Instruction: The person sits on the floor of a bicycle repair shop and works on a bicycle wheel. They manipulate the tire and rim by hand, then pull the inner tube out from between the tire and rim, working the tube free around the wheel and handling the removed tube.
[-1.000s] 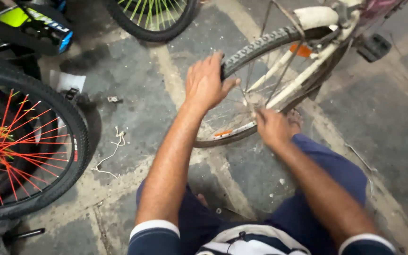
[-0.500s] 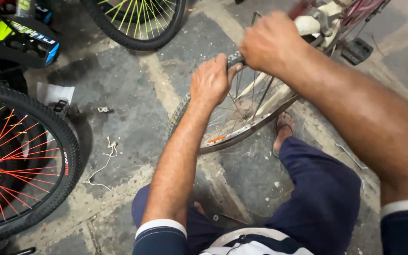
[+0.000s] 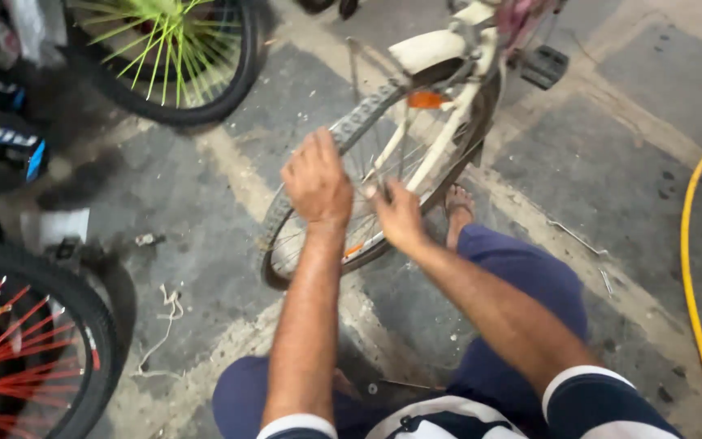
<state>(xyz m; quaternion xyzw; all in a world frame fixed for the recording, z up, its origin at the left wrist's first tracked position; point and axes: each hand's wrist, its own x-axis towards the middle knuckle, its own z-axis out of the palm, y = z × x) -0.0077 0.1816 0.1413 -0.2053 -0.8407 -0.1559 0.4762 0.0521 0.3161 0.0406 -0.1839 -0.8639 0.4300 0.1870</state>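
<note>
Now the left hand (image 3: pixel 317 180) has its fingers wrapped over the grey tyre (image 3: pixel 365 107) of the bike wheel (image 3: pixel 351 191), and the right hand (image 3: pixel 398 216) pinches a spoke just beside it

sleeves: navy, white cuffs | trousers: dark blue | foot (image 3: pixel 458 213): bare

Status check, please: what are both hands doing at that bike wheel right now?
Left hand on the grey tyre, fingers curled over the tread. Right hand at the spokes, grip unclear. Bare foot beside the wheel; nothing blocking.
</note>
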